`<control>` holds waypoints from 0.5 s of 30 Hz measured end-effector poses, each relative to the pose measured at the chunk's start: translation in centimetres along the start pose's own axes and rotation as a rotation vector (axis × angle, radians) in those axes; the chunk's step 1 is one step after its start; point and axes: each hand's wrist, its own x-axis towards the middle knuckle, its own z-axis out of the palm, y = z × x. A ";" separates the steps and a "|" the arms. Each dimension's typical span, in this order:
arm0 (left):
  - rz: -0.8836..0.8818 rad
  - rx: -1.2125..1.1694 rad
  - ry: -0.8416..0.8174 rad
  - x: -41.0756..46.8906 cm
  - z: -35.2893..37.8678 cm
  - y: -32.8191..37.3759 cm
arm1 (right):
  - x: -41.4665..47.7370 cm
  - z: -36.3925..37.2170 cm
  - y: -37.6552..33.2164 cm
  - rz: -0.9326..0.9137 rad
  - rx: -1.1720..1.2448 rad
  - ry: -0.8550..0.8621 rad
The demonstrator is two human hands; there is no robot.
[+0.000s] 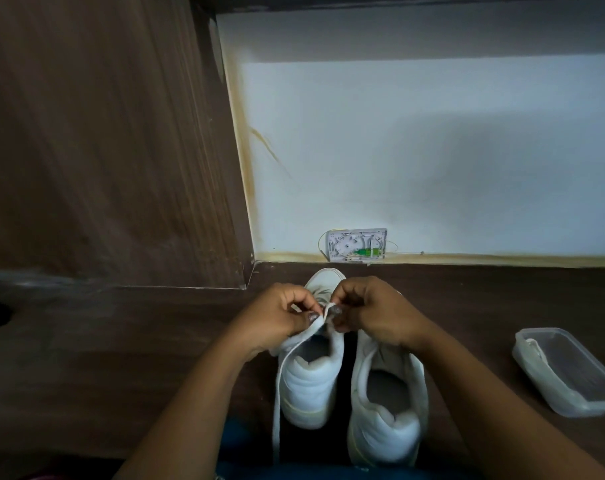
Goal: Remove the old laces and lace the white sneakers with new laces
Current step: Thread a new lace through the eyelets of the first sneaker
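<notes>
While both hands work just below the middle of the frame, two white sneakers stand side by side on the dark table (121,358), heels toward the bottom edge. The left hand (277,317) and the right hand (377,313) meet over the front of the left sneaker (308,386). Each hand pinches the white lace (304,336) with curled fingers. From there the lace runs down the left side of that shoe to the bottom of the frame.

I think the lace is soft, flat and very light. It will flop and twist, so it is best held close to its tip, where it goes into a hole. The shoes look soft but firm enough to stay put.

I count two sneakers, two hands and one lace that I can see well. I cannot tell if the right sneaker (387,410) has a lace. One clear plastic box (571,372) sits at the lower right with something white inside.
</notes>
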 end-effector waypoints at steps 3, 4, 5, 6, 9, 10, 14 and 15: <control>-0.097 -0.147 0.048 0.1 0.3 0.6 | 0.1 0.2 -0.4 0.008 0.138 0.064; -0.137 -0.202 0.050 0.2 0.3 0.8 | 0.2 0.3 -0.7 0.016 0.186 0.085; -0.173 -0.261 0.046 0.2 0.4 1.1 | 0.3 0.3 -1.0 0.031 0.242 0.102; -0.200 -0.328 0.039 0.2 0.4 1.3 | 0.5 0.4 -1.2 0.043 0.302 0.116; -0.234 -0.533 0.050 0.2 0.4 2.2 | 0.9 0.6 -2.0 0.013 0.478 0.168; -0.226 -0.582 0.062 0.2 0.3 2.5 | 1.1 0.7 -2.3 -0.011 0.537 0.185; -0.133 -0.616 0.113 0.0 -0.1 3.7 | 1.3 0.4 -3.9 -0.107 0.637 0.206; -0.111 -0.617 0.124 -0.1 -0.2 4.0 | 1.2 0.3 -4.4 -0.129 0.644 0.202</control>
